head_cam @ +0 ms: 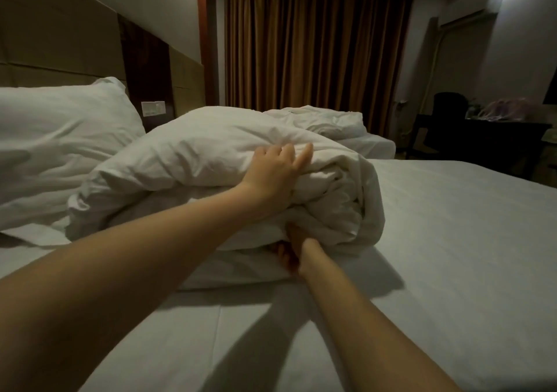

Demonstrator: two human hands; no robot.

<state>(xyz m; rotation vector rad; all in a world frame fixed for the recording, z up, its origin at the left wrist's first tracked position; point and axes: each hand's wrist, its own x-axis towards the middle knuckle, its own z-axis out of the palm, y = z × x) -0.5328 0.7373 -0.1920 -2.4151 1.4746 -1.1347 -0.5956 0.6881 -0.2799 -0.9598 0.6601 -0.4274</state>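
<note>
At the far left a plump white pillow [60, 138] lies against the tan panelled headboard [60, 45], not yet straightened. Beside it on the wall sits a small pale switch plate [153, 108], whose markings are too small to read. Next comes the bundled white duvet [211, 162], heaped in a thick, wrinkled roll on the near bed, just beside the pillow and towards the head end. The left hand [271, 174] rests flat on top of the roll with its fingers apart and fairly straight, pressing down on the cloth rather than clamping it. Just below, the right hand [297, 250] is pushed in under the lower folds at the roll's near edge. Its fingers are buried in the fabric, so I cannot tell whether they are closed on a layer or only slid beneath it. I judge the bed-making to be at an early stage. The flat white bottom sheet [452, 241] looks smooth and in place, but the duvet has yet to be shaken out and spread, and the pillow set. Further right hang long brown pleated curtains [316, 45], drawn closed, with a second bed's crumpled white bedding [325, 123] before them. At the far right are a white wall air conditioner [473, 6] and a dark desk with chair [482, 138]. No brand, label or lettering can be read anywhere.
</note>
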